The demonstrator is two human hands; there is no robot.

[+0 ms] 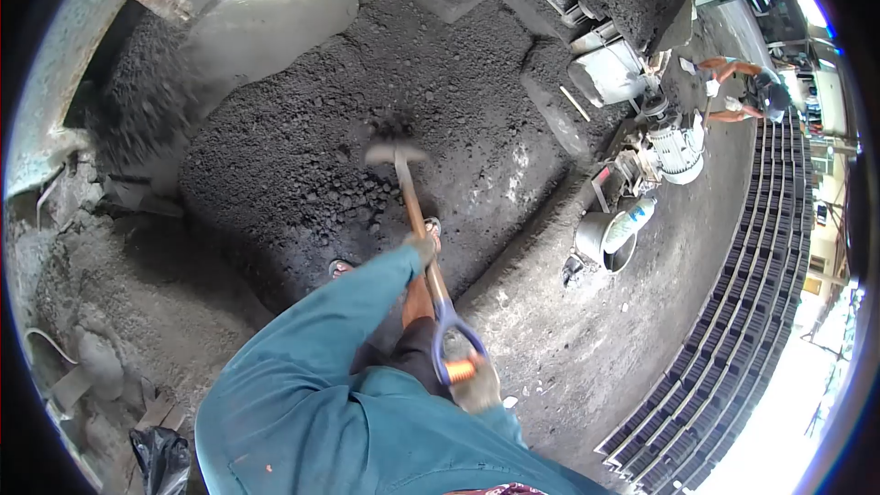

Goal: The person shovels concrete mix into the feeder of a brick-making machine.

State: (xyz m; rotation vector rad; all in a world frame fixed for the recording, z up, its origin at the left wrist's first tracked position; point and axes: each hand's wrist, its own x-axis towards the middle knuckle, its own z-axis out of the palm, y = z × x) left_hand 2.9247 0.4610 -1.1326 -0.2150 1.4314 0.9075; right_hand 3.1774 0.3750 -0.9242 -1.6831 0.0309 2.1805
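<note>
As seen from the head camera, the left hand [423, 248], below a teal sleeve [321, 312], is closed around the brown wooden shaft [412, 200] of a long shovel, while the blurred right hand [478, 390] grasps the orange crossbar [461, 369] of its blue D-shaped handle [441, 341]. The shovel runs forward between both grips, and its motion-blurred blade [397, 155], ahead of the left hand, is at the dark, crumbly heap [284, 137], though its exact contact is unclear. Just beside the left hand are the wearer's sandalled feet [341, 268]. Rightward of the grips stand a grey cylindrical container [593, 233] and, farther ahead, a pale ribbed motor [676, 154]. Well apart, farther right, another person [763, 92] bends near long rows of dark blocks [715, 312]. Behind and left of the grips lies a crumpled black plastic bag [160, 460].
</note>
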